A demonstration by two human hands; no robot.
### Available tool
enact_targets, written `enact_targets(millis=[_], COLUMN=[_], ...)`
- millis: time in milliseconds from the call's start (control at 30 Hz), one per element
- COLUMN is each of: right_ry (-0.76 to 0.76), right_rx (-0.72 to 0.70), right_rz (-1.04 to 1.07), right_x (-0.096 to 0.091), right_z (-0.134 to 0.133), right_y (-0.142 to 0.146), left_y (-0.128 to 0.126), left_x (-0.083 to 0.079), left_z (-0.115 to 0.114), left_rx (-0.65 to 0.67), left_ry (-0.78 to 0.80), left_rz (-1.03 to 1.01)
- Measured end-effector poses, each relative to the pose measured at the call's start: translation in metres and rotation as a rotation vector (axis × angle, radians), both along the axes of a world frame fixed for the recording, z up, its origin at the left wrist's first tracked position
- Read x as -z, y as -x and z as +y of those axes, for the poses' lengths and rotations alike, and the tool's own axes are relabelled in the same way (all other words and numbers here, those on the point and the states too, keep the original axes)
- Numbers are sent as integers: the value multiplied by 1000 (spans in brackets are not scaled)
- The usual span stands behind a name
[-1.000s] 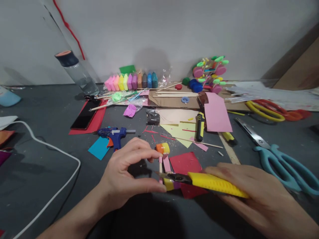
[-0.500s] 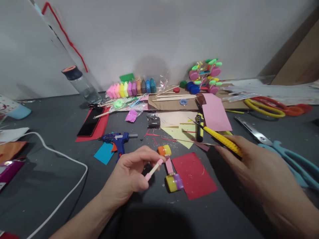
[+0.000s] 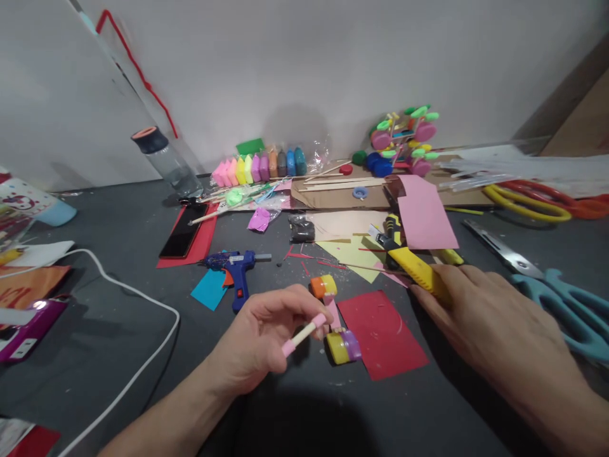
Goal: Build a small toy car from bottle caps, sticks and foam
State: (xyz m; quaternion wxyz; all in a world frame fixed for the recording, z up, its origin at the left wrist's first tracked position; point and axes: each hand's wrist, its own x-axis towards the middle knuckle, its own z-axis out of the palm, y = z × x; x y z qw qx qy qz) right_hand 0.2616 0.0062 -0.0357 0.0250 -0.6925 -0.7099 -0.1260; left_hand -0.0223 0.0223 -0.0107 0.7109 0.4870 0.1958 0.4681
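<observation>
My left hand is closed in a pinch on a short stick with pink ends, held just above the dark table. Right of it lie a yellow-and-purple cap pair, an orange-and-yellow cap pair and a pink strip between them. A red paper sheet lies beside the caps. My right hand grips a yellow utility knife low over the table, its blade end pointing up-left over yellow paper.
A blue glue gun, a phone on red paper, a white cable, teal scissors, yellow and orange scissors, a row of coloured clay blocks, a bottle-cap model, pink paper and a water bottle surround the work spot.
My right hand carried the yellow knife away from the stick, up and right, then lowered it toward the table. My left hand lifted the stick clear of the caps.
</observation>
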Motion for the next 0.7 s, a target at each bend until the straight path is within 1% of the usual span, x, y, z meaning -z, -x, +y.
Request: enact_targets(millis=[67, 100, 167, 233, 300, 333, 433, 500, 567, 633, 700], right_ry=[-118, -186, -292, -327, -307, -290, -214, -154, -97, -71, -88], right_rx=[-62, -103, -213, -361, -501, -554, -655, -697, -735, -739, -723], right_rz=[-24, 3, 152, 356, 515, 562, 611, 632, 667, 706, 731], right_x=[2, 1, -2, -9, -20, -27, -51, -65, -74, -77, -76], right_z=[0, 0, -2, -6, -14, -19, -34, -40, -42, -40, -37], right_y=[-1, 0, 5, 15, 26, 33, 50, 60, 67, 73, 77], left_y=[2, 3, 6, 8, 10, 10, 9, 8, 5, 2, 0], left_x=[4, 6, 9, 10, 10, 9, 8, 8, 10, 12, 14], left_z=[0, 0, -1, -2, -2, -3, -5, -8, -13, -17, -21], left_rx=[-5, -5, 2, 19, 36, 43, 76, 128, 189, 235, 270], left_ry=[-26, -36, -50, -61, -69, -74, -68, -23, 48, 114, 167], left_rz=[29, 48, 87, 114, 122, 125, 134, 128, 107, 70, 22])
